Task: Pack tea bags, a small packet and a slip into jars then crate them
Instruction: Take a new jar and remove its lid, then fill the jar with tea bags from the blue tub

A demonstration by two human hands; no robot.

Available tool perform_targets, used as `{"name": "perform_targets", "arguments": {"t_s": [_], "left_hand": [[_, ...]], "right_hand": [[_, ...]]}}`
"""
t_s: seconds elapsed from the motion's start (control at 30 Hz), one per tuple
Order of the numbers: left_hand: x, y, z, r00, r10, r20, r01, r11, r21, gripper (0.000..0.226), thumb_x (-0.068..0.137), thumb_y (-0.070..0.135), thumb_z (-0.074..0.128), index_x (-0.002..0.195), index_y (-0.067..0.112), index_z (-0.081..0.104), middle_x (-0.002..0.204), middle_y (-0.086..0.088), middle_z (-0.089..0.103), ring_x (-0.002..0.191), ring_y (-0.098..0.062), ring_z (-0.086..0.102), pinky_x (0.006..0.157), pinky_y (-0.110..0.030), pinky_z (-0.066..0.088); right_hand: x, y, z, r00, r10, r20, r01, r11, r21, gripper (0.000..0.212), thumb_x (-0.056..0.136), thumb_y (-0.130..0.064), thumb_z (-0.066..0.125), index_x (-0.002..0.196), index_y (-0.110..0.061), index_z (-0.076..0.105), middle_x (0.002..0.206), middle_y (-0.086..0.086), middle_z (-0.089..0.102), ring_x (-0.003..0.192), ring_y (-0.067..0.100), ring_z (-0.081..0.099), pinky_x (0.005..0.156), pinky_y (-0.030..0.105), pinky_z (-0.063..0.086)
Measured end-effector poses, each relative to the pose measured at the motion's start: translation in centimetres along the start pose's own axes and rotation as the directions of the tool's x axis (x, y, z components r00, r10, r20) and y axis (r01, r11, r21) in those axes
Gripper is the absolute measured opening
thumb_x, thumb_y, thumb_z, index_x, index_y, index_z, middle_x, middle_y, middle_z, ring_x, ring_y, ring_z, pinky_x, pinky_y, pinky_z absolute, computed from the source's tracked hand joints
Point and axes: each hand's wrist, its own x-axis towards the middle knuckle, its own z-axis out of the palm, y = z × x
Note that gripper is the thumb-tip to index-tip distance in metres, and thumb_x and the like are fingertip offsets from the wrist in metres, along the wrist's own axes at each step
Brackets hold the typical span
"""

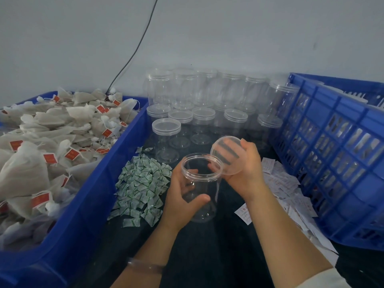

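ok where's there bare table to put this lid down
The dark table is bare nearest you: between the left forearm and right forearm, and between the left forearm and the tea-bag bin, below the packets. Farther back it's crowded: packets left, slips right, capped jars behind.

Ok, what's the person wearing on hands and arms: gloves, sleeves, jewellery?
No gloves: left hand and right hand are bare, no rings visible. A translucent bangle circles the left wrist; that forearm is uncovered. A pale cream sleeve shows on the right arm at the frame's bottom corner.
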Motion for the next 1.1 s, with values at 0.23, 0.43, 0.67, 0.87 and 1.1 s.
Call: {"name": "perform_targets", "arguments": {"t_s": [0.23, 0.43, 0.67, 0.87, 1.1], "left_hand": [[-0.1, 0.1, -0.5, 0.997, 0.015, -0.070, -0.017, 0.999, -0.030, 0.075, 0.062, 0.029, 0.065, 0.132, 0.028, 0.038, 0.126, -0.007, 0.058, 0.122, -0.018, 0.056, 0.096, -0.033, 0.049], [0.1, -0.1, -0.5, 0.998, 0.008, -0.068, -0.008, 1.000, -0.001, 0.075, 0.063, 0.031, 0.067, 0.133, 0.031, 0.039, 0.128, -0.005, 0.057, 0.121, -0.016, 0.056, 0.097, -0.035, 0.049], [0.1, -0.3, -0.7, 0.995, -0.046, -0.086, 0.045, 0.999, -0.010, 0.069, 0.067, 0.033, 0.068, 0.131, 0.031, 0.041, 0.123, 0.016, 0.060, 0.119, -0.005, 0.056, 0.089, -0.020, 0.049], [-0.3, 1.1, -0.6, 0.987, 0.022, -0.161, -0.030, 0.998, -0.048, 0.065, 0.074, 0.030, 0.058, 0.135, 0.015, 0.039, 0.121, -0.005, 0.061, 0.114, -0.015, 0.061, 0.091, -0.029, 0.052], [-0.2, 5.0, -0.9, 0.943, 0.201, -0.265, -0.210, 0.978, -0.004, 0.051, 0.096, 0.037, 0.032, 0.133, 0.004, 0.046, 0.119, -0.009, 0.064, 0.113, -0.022, 0.062, 0.095, -0.036, 0.051]], "right_hand": [[0.8, 4.2, -2.2, 0.941, 0.208, -0.266, -0.209, 0.978, 0.025, 0.036, 0.101, -0.023, 0.038, 0.122, -0.001, 0.057, 0.119, 0.021, 0.065, 0.088, 0.034, 0.069, 0.076, 0.042, 0.056], [1.3, 6.4, -1.8, 0.943, -0.219, -0.250, -0.059, 0.631, -0.774, 0.035, 0.097, -0.020, 0.049, 0.129, -0.011, 0.059, 0.129, 0.008, 0.061, 0.116, 0.023, 0.059, 0.099, 0.045, 0.048], [-0.6, 7.6, -1.7, 0.843, -0.537, 0.028, 0.231, 0.315, -0.921, 0.025, 0.099, -0.011, 0.050, 0.112, -0.002, 0.069, 0.125, 0.011, 0.063, 0.132, 0.029, 0.043, 0.113, 0.039, 0.031], [-3.6, 6.2, 2.1, 0.997, -0.076, 0.002, 0.070, 0.907, -0.414, 0.057, 0.086, -0.065, 0.032, 0.105, -0.027, 0.070, 0.105, -0.002, 0.075, 0.104, 0.016, 0.068, 0.088, 0.035, 0.051], [-4.8, 5.0, 5.0, 0.980, -0.113, 0.162, 0.154, 0.950, -0.271, 0.084, 0.073, -0.076, 0.022, 0.095, -0.013, 0.073, 0.097, 0.012, 0.075, 0.097, 0.027, 0.071, 0.083, 0.039, 0.055]]}}
